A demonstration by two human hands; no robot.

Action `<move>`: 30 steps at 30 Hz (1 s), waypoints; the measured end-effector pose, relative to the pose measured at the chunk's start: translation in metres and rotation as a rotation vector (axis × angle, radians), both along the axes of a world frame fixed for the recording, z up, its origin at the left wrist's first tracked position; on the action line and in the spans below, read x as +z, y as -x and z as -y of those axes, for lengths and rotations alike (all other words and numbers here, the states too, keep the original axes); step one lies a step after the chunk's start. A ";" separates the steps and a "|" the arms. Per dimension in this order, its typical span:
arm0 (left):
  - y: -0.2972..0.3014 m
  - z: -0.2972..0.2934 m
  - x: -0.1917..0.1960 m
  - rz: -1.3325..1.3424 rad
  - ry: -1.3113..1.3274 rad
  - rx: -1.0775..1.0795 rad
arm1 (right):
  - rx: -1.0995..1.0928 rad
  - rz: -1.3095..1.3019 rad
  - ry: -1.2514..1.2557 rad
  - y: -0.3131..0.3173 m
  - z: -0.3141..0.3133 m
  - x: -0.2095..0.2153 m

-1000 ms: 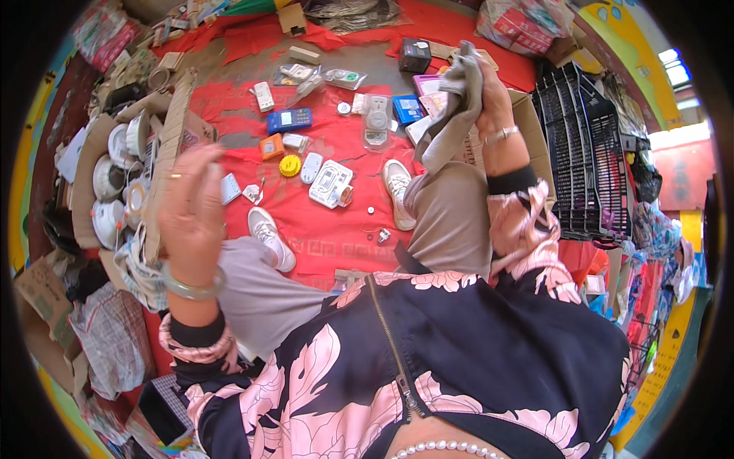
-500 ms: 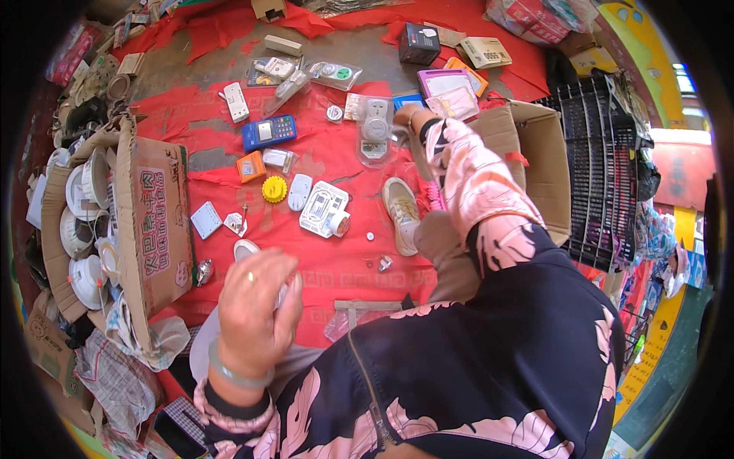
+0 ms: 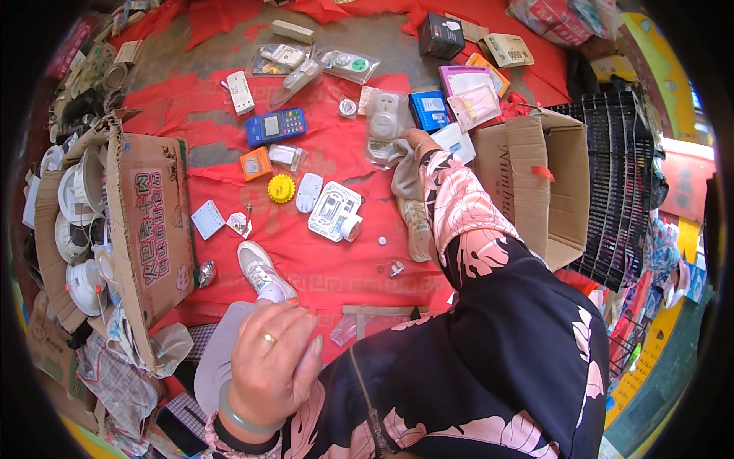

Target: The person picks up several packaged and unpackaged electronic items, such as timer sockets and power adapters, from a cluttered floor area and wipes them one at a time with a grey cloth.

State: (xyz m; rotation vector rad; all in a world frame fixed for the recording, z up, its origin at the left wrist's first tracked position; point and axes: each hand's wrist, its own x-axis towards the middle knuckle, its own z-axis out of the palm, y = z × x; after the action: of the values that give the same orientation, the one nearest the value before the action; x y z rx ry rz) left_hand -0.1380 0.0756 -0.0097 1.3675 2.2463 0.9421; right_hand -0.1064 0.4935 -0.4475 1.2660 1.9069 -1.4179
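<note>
My right hand (image 3: 417, 141) is closed on a grey cloth (image 3: 406, 173) that hangs down over my right shoe (image 3: 415, 229). Right by its fingertips lies a clear plastic pack with round white sockets (image 3: 387, 122). A blue box (image 3: 430, 111) and a white-and-blue flat packet (image 3: 454, 141) are just beyond the hand. My left hand (image 3: 271, 359), with a ring and a pale bangle, is raised over my lap, its fingers curled in. Whatever may be inside its grip is hidden. Past it, a white device with a round knob (image 3: 336, 212) rests on the red cloth (image 3: 306, 264).
A carton of round white lamps (image 3: 157, 229) stands at the left. Another open carton (image 3: 527, 180) and a black crate (image 3: 612, 183) are on the right. A blue card terminal (image 3: 275, 127), a yellow knob (image 3: 281, 188) and several packaged items lie on the red cloth.
My right hand has drawn a little nearer with the grey cloth, uncovering the flat packet and more of the blue box. My left hand has dropped toward my lap, baring my left shoe.
</note>
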 end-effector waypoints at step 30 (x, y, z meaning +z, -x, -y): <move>-0.076 0.032 -0.011 1.510 -1.041 0.119 | 0.210 -0.857 0.644 -0.124 0.244 0.442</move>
State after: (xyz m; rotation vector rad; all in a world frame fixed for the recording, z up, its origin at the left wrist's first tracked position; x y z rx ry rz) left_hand -0.0619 0.0437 -0.0204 0.2866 0.6168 2.2432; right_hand 0.0173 0.2496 -0.0050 0.1347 1.6820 -2.4076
